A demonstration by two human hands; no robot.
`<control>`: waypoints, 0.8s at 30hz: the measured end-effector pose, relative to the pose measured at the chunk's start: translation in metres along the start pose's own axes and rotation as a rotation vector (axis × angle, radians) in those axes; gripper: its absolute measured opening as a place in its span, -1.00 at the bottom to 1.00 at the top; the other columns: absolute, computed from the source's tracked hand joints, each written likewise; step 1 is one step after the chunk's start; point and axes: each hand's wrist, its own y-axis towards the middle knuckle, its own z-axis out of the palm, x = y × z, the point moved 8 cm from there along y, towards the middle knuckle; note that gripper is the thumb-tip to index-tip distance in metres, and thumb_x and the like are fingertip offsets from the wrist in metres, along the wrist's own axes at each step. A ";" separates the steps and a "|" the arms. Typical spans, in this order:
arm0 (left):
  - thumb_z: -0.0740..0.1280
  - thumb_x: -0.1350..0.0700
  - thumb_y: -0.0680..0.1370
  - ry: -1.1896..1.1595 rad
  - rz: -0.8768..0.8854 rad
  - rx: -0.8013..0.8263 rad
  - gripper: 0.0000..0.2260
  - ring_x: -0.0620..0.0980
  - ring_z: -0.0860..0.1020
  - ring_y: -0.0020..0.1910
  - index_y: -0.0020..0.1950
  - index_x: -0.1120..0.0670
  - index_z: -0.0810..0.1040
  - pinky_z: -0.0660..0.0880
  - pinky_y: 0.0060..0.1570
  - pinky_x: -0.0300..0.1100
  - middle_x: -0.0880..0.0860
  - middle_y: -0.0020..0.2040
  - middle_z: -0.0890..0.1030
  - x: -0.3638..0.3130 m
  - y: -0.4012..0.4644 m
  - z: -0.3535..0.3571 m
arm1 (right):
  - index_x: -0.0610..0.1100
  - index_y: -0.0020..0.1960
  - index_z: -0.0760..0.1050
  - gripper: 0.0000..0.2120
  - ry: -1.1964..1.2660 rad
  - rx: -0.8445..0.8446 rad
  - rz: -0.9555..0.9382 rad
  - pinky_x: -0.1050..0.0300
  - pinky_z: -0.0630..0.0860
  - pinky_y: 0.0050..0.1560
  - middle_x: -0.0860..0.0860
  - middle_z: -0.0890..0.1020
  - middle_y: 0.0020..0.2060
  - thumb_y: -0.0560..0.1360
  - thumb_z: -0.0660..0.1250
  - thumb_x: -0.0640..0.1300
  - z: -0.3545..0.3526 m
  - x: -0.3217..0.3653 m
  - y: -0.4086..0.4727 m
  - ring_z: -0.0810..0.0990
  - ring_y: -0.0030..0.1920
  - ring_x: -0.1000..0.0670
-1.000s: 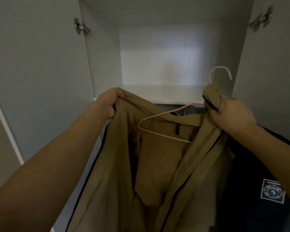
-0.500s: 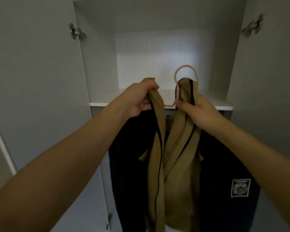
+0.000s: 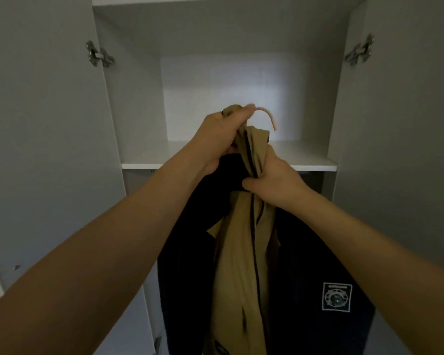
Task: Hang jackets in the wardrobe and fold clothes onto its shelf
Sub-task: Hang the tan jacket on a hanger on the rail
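Fingers of my left hand point(image 3: 222, 131) curl round the tan jacket point(image 3: 244, 252) top by the hanger point(image 3: 268, 119); my right hand point(image 3: 272, 178) grips it lower.

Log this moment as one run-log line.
left hand: grips tan jacket top by hanger hook | right hand: grips jacket lower | not yet hung

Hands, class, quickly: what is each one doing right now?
Left hand: fingers curled round the top of the tan jacket at the pink hanger.
Right hand: grips the tan jacket lower down.
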 end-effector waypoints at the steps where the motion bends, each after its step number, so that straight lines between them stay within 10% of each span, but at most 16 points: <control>1: 0.32 -0.11 0.56 -0.057 -0.004 -0.033 -0.72 0.01 0.63 -0.24 -0.17 0.09 0.52 0.60 -0.16 -0.11 0.05 -0.27 0.60 -0.002 -0.003 -0.004 | -0.07 0.26 0.29 -0.51 0.060 -0.033 0.027 -0.14 0.56 0.05 -0.04 0.55 0.01 0.41 0.38 -0.03 -0.002 -0.002 0.003 0.57 0.00 -0.09; 5: 0.19 -0.08 0.59 0.086 0.291 -0.479 -0.88 -0.14 0.48 -0.23 0.02 -0.06 0.38 0.43 -0.27 -0.20 -0.07 -0.14 0.46 0.014 -0.053 -0.041 | -0.06 0.11 0.44 -0.76 0.397 -0.058 0.124 -0.02 0.59 0.01 -0.05 0.59 -0.07 0.46 0.30 -0.22 -0.003 -0.012 0.010 0.60 -0.03 -0.07; 8: 0.29 -0.15 0.47 0.561 0.497 -0.393 -0.75 -0.06 0.45 -0.13 0.03 -0.12 0.30 0.46 -0.20 -0.17 -0.04 -0.03 0.40 0.080 -0.136 -0.004 | -0.03 -0.02 0.44 -0.82 0.490 -0.075 0.172 0.07 0.60 -0.08 -0.07 0.59 -0.11 0.46 0.28 -0.27 0.002 -0.017 0.010 0.61 -0.09 -0.05; 14: 0.22 -0.29 0.47 0.908 0.067 -0.182 -0.77 -0.10 0.60 -0.22 0.11 -0.40 0.35 0.57 -0.27 -0.21 -0.02 -0.03 0.61 0.233 -0.177 -0.011 | -0.11 0.07 0.47 -0.75 0.582 -0.087 0.197 0.13 0.60 -0.16 -0.10 0.61 -0.07 0.44 0.27 -0.33 0.008 -0.014 -0.002 0.62 -0.09 -0.05; 16: 0.12 -0.10 0.52 1.053 0.071 -0.173 -0.71 -0.05 0.54 -0.19 0.19 -0.15 0.48 0.50 -0.19 -0.30 0.05 0.02 0.57 0.245 -0.179 -0.036 | -0.12 0.11 0.48 -0.74 0.620 -0.102 0.207 0.19 0.59 -0.27 -0.09 0.62 -0.09 0.45 0.27 -0.33 0.006 -0.016 -0.009 0.63 -0.12 -0.04; 18: 0.08 0.01 0.46 1.269 0.058 -0.191 -0.63 0.15 0.53 -0.01 0.11 0.03 0.58 0.50 -0.01 0.01 0.14 0.13 0.50 0.260 -0.176 -0.054 | -0.11 0.15 0.47 -0.74 0.654 -0.117 0.217 0.19 0.58 -0.23 -0.07 0.62 -0.06 0.48 0.28 -0.29 0.005 -0.016 -0.014 0.63 -0.10 -0.03; 21: 0.09 -0.27 0.41 1.241 -0.317 -0.148 -0.46 0.22 0.08 0.48 0.35 -0.13 0.42 -0.04 0.38 0.39 0.09 0.51 0.07 0.283 -0.170 -0.055 | -0.05 0.12 0.48 -0.80 0.699 -0.131 0.202 0.19 0.57 -0.13 -0.03 0.63 -0.05 0.53 0.28 -0.25 0.008 -0.011 -0.017 0.62 -0.07 0.01; 24: 0.17 -0.45 0.31 1.113 -0.384 -0.171 -0.16 0.13 -0.23 0.52 0.53 -0.19 0.07 -0.32 0.36 0.39 -0.03 0.52 -0.26 0.286 -0.165 -0.036 | -0.01 0.01 0.48 -0.86 0.713 -0.120 0.202 0.25 0.55 -0.21 -0.02 0.63 -0.08 0.54 0.29 -0.23 0.007 -0.007 -0.020 0.62 -0.10 0.03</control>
